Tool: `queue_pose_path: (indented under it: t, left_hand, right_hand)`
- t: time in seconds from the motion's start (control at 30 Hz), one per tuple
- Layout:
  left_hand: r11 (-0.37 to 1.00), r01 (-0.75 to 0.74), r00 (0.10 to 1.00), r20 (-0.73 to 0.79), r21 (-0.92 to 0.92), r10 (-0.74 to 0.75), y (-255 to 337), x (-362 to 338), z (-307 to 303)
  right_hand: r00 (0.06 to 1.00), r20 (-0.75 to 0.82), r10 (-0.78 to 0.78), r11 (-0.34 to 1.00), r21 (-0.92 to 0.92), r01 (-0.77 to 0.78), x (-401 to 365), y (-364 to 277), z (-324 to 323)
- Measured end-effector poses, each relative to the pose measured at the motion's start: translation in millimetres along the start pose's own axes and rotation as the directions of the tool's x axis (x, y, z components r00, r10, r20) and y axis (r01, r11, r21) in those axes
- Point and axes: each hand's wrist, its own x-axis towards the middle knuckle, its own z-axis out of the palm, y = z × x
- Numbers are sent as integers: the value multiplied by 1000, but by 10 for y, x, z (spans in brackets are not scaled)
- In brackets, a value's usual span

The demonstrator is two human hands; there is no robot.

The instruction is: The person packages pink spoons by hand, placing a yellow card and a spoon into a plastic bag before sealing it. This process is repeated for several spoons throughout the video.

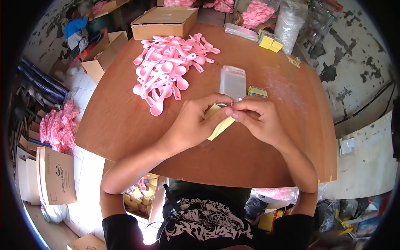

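Left hand (189, 121) is gripping a yellow card (221, 128); right hand (262, 118) is pinching what looks like clear film (238, 99) at its upper end. Both are working above the counter (187, 164), near stacked clear bags (233, 83). Steadying the card while keeping fingertips light is probably avoiding creases.

Brown tbl (200, 166), pale wall w/ dark peeling patches (331, 71), white tiled flr (89, 175).
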Motion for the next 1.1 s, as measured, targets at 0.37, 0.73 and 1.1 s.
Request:
queue_pose_path:
  t: [0.37,0.73,1.1]
  left_hand:
    - [972,52,997,67,-231,-37,-131,14,-119]
    - [980,165,742,642,108,-195,-128,-85,-264]
    - [997,56,696,713,62,-83,-205,-124,-229]
  right_hand:
    - [938,342,60,993,75,-91,201,63,-3]
    - [980,197,12,993,-119,12,874,587,-11]
    - [943,264,-201,854,-425,301,1151,949,793]
